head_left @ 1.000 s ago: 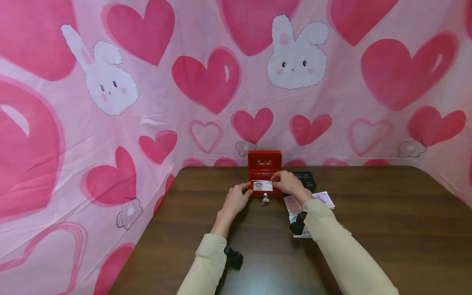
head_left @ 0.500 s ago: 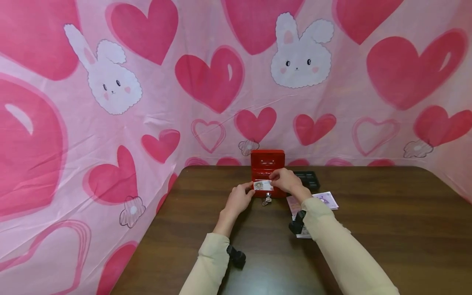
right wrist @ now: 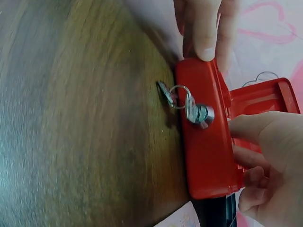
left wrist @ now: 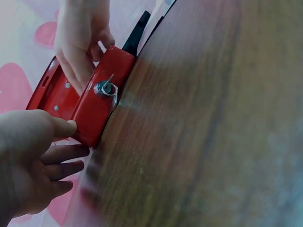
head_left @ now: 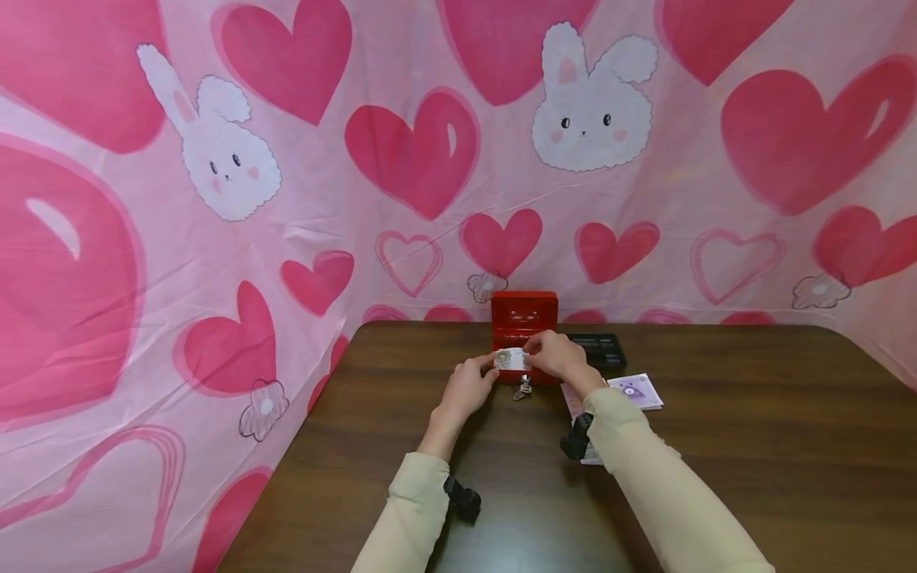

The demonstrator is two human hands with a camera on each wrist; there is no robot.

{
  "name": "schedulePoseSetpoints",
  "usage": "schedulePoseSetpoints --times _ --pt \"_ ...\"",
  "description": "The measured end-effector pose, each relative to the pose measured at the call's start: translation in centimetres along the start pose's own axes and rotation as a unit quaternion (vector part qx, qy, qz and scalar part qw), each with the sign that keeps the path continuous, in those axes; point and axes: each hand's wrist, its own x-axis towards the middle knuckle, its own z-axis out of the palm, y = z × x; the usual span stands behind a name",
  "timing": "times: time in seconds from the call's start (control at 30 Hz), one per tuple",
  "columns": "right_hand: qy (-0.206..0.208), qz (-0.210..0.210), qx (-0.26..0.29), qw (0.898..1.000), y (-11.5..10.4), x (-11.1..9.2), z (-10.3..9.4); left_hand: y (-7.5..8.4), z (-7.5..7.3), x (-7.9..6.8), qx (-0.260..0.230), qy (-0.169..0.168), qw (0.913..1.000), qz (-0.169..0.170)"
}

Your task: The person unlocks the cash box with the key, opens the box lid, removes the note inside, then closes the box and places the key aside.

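R hand [head_left: 555,356] is now a bit further L vs. 1 sec ago, & the banknote [head_left: 509,360] w/ it: its L end sits nearer the L side of the red box [head_left: 525,301]. More of the black tray [head_left: 606,352] & purple note [head_left: 636,391] shows past the R arm [head_left: 645,461]. Head cam pts slightly more L.

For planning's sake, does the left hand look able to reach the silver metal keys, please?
Probably yes: the left hand touches one end of the open red metal box, and nothing visible blocks its way to the keys.
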Motion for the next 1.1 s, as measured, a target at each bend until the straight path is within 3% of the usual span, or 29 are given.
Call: schedulePoseSetpoints --times 0.33,0.53,0.77,1.1 --pt "0.041 -0.031 0.134 0.990 -0.7 -0.2 0.0 0.3 0.0 0.0 0.005 0.000 1.0000 -0.001" --pt "0.050 -0.027 0.168 0.984 -0.7 -0.7 -0.4 0.4 0.0 -0.1 -0.009 -0.012 0.9999 -0.001" --pt "0.066 -0.017 0.219 0.973 -0.2 -1.6 -1.4 0.6 -0.2 -0.3 -0.013 -0.017 0.9995 -0.025" --pt "0.100 -0.023 0.231 0.967 0.4 -3.2 -2.3 0.3 -0.2 -0.3 -0.012 -0.019 0.9991 -0.036"
